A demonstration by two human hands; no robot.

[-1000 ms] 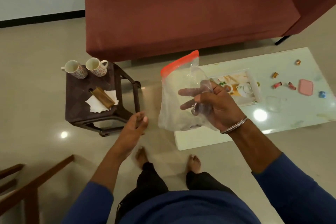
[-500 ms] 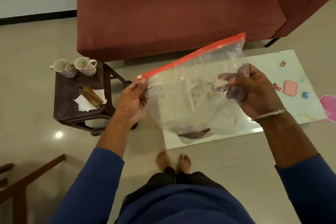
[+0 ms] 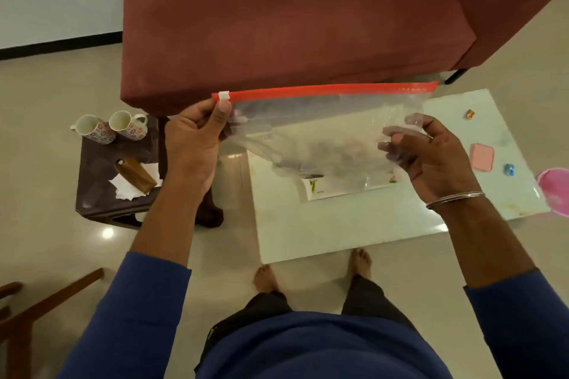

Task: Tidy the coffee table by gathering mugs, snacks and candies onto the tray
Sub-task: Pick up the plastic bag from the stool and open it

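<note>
2 hands [image 3: 191, 144] [image 3: 431, 157] gripping 1 bag [image 3: 308, 132]

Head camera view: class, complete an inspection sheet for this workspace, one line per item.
Surface: white glossy coffee table, mostly bare.
Job's things: two floral ceramic mugs on a dark brown side stool; small wrapped candies on the table; printed tray partly hidden behind the bag.
Clutter: pink flat lid; brown paper packet on white napkins.
Hands: left hand pinches the white slider of a clear red-topped zip bag; right hand grips its other side.
Cables: nothing seen.
Surroundings: maroon sofa, pink bucket.
</note>
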